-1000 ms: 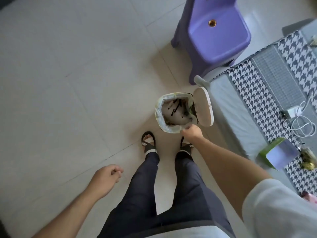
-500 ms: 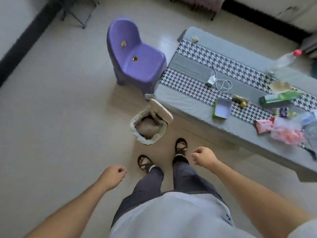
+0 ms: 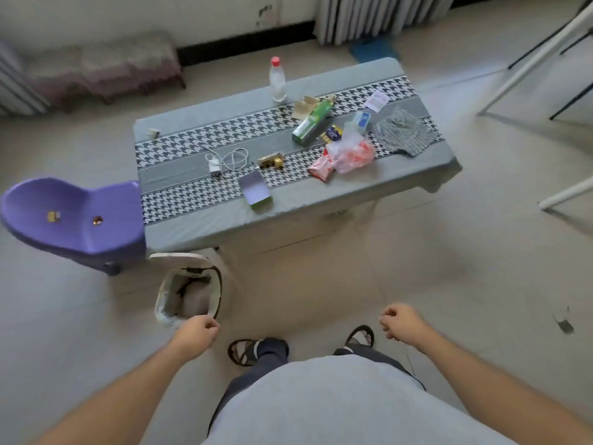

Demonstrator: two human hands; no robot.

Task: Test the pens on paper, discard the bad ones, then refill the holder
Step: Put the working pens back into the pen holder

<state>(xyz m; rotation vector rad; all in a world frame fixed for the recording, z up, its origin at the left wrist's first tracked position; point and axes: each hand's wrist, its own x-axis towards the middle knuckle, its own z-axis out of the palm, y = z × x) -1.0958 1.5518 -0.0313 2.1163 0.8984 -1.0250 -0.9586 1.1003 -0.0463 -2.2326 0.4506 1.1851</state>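
Now the cloth-covered table (image 3: 426, 175) fills the upper frame, bin (image 3: 167, 319) lower left with blurred contents, left hand (image 3: 195, 334) and right hand (image 3: 401, 322) loosely curled, holding nothing.

The single head-worn camera looks steeply forward and down from standing height, past the person's torso, onto the floor (image 3: 449, 284) and low table (image 3: 179, 232) ahead.

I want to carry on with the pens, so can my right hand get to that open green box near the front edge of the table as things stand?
Probably yes, with a step forward. The right hand holds nothing, the green box lies near the table's front edge, and only bare floor lies between. The bin stands off to the left.
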